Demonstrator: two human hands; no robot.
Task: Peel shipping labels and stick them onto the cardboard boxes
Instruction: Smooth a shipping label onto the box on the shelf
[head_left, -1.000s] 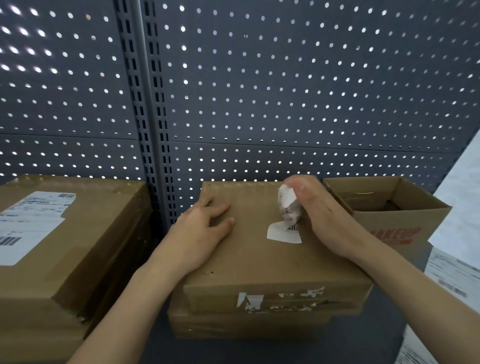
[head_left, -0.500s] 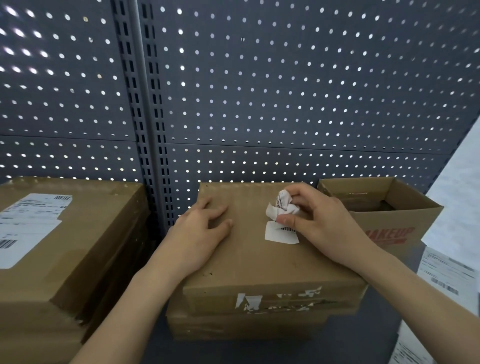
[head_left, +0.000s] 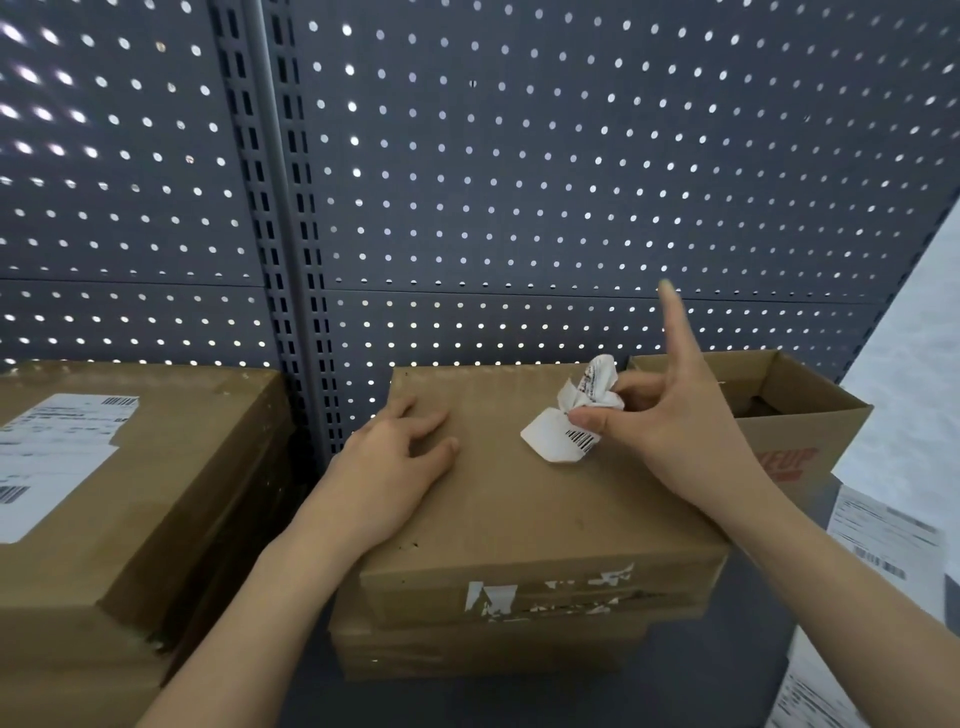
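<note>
Shipping label (head_left: 558, 441): white, badly crumpled, barcode showing, its lower flap lying on the top of the middle cardboard box (head_left: 519, 519). Right hand (head_left: 675, 431) pinches the crumpled upper part, one finger raised straight. Left hand (head_left: 384, 467) rests flat on the box top, fingers relaxed.

My left hand (head_left: 395, 462) and right hand (head_left: 675, 431) are bare. My left forearm (head_left: 260, 613) and right forearm (head_left: 831, 587) are bare too, all the way to the bottom edge of the view. My fingers (head_left: 431, 423) are slim. The few nails I can make out are short and plain.
</note>
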